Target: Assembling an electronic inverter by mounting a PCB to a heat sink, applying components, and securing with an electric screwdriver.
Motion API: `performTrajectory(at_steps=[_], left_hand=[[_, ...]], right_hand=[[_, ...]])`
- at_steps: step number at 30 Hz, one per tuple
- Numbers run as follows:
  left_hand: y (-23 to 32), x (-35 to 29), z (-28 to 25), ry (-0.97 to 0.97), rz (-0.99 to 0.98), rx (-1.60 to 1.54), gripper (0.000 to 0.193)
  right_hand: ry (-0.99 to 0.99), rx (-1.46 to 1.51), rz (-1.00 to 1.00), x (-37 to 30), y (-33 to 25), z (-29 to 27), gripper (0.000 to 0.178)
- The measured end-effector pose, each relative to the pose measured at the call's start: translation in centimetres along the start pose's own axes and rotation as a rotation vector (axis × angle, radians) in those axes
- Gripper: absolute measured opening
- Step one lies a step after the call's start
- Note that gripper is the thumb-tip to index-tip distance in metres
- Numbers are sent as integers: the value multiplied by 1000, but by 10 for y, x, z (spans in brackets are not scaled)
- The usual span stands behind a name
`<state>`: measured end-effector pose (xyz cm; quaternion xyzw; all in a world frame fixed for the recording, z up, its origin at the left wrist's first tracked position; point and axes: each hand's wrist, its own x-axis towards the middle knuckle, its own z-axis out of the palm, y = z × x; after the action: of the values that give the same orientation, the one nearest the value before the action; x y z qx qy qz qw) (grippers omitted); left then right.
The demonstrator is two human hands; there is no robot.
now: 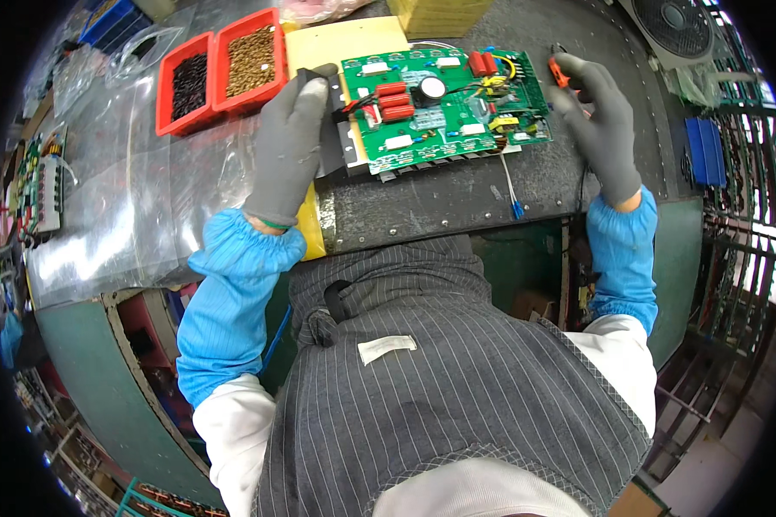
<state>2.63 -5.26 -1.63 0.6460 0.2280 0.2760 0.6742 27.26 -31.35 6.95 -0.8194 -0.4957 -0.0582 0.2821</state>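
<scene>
A green circuit board (444,108) with red blocks, a black round capacitor and yellow parts lies on the dark mat, on a black finned plate. My left hand (289,146), in a grey glove, rests on the board's left end and grips the black plate there. My right hand (599,121), also gloved, sits at the board's right edge and holds a small tool with orange handles (560,71). Blue sleeve covers wrap both forearms.
Two red bins (220,82) of small dark and brown parts stand at the back left on clear plastic sheeting (121,198). A yellow card (336,43) lies behind the board. Another circuit board (39,181) sits far left, a fan (677,26) far right, blue items (707,151) beside it.
</scene>
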Motion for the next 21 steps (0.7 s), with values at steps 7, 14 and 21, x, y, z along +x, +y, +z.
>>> performTrajectory(at_steps=[7,14,21], left_hand=[[-4,5,-2,-4,-100,-133,39],[-2,4,0,19,-105,-121,39],[5,0,6,33,-60,-46,34]], right_hand=[[-180,-520,407,-61,160,17,78],[-209,413,789,-40,179,-9,66],[244,1723,354,-15,13,-37,45]])
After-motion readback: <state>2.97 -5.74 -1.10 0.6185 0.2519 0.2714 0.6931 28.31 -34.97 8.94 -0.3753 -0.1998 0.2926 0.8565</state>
